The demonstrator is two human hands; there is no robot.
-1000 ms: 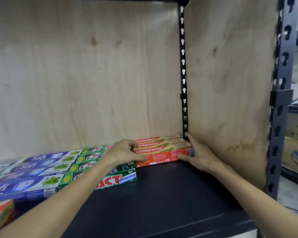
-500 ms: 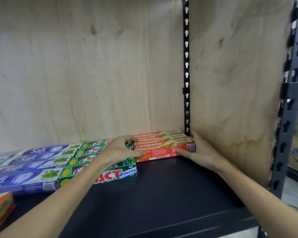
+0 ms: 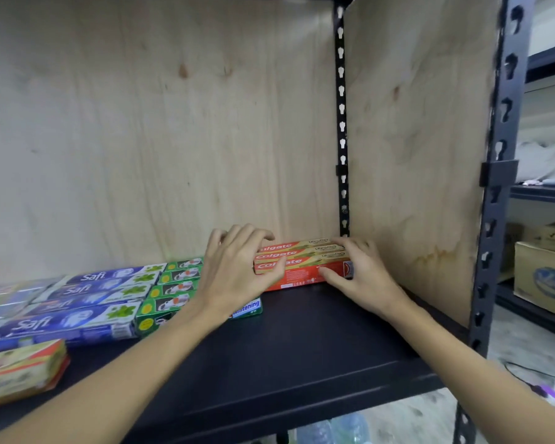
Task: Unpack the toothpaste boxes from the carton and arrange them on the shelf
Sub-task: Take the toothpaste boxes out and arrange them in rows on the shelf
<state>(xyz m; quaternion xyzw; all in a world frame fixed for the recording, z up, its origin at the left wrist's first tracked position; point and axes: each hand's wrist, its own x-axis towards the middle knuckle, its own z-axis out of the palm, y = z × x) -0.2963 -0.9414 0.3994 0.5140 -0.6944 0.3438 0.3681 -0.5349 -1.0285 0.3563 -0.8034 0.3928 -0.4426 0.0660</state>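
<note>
With your left hand (image 3: 234, 270) curled over the left end of the red Colgate toothpaste boxes (image 3: 302, 262) and your right hand (image 3: 362, 270) pinching their right end, you appear to be squaring the row at the back right corner of the black shelf (image 3: 302, 354); press both ends evenly so the fronts sit flush beside the green boxes (image 3: 173, 291). Legible print: "Colgate" on the red boxes, "Safi" on the blue boxes (image 3: 87, 294), and "whitening" on a green box; the carton is not identifiable.
</note>
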